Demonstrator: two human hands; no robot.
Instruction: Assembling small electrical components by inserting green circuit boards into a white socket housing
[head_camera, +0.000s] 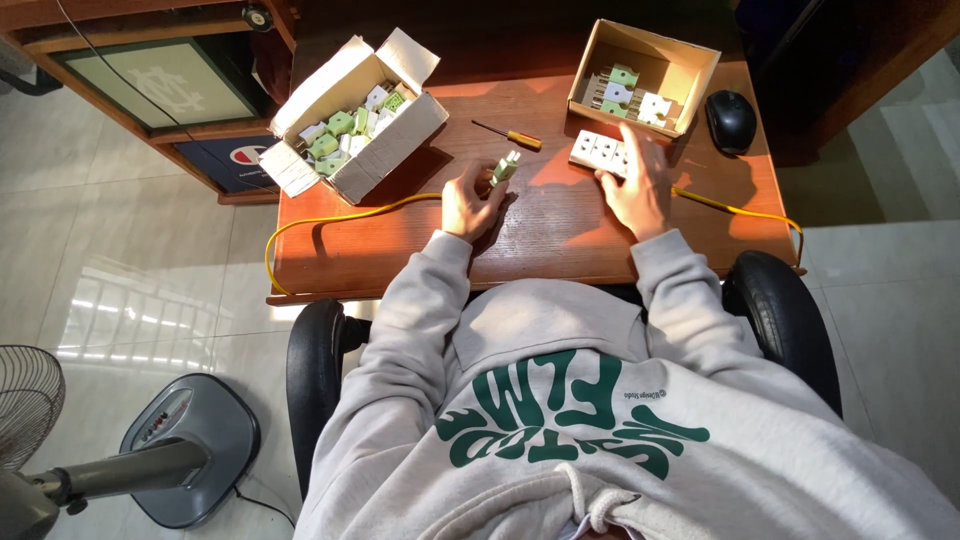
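At the far left, on the tiled floor, stands a fan with a grey base. On the left part of the wooden tabletop sits an open white cardboard box filled with small green and white socket parts. A yellow cable runs from under it along the tabletop's edge. The left hand rests on the wood, forearm reaching straight forward from the grey sleeve, fingers curled shut around a small green and white socket part that sticks up and away from the fingertips. Just beyond it lies a screwdriver with a yellow handle. Further right, the right hand lies palm down with fingers spread flat, pressing on a white socket strip on the tabletop; it grips nothing, only covers the strip's right end. Behind the strip is an open brown cardboard box holding more parts, and right of that a black mouse.
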